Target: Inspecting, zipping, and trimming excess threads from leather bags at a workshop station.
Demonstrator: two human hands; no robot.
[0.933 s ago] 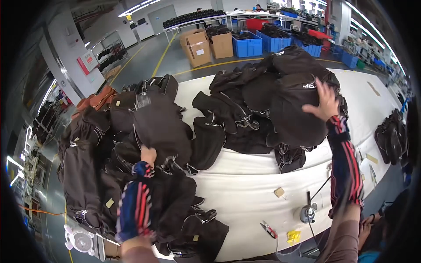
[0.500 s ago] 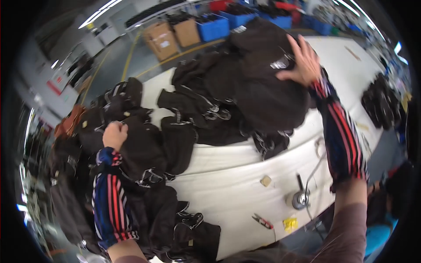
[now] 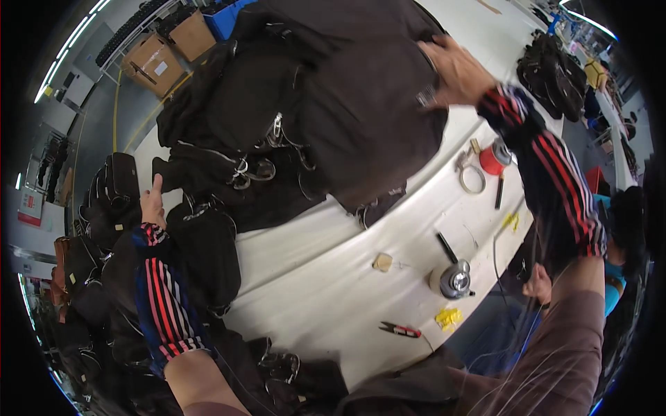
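A large black backpack (image 3: 374, 111) lies at the far middle of the white table, a small pale label near its right edge. My right hand (image 3: 461, 73) rests on that edge with its fingers apart, thumb beside the label; part of the fingers is hard to make out against the cloth. My left hand (image 3: 152, 204) is raised over the left-hand pile of black bags (image 3: 201, 243), fingers stretched upward and nothing in them. Beneath the large backpack are other black bags with straps and metal buckles (image 3: 243, 173).
On the white table (image 3: 298, 270) lie red-handled thread snips (image 3: 401, 329), a crumpled yellow piece (image 3: 447, 319), a tan block (image 3: 381, 262), a silver-topped pot (image 3: 456, 279), a tape ring (image 3: 473, 179) and a red can (image 3: 494, 159). Another person's hand (image 3: 538, 284) shows at right. Cardboard boxes (image 3: 154, 66) stand beyond.
The view has swung, shifting the scene leftward. My left hand has come off the left pile, its fingers now stretched out. My right hand stays at the large backpack's right side.
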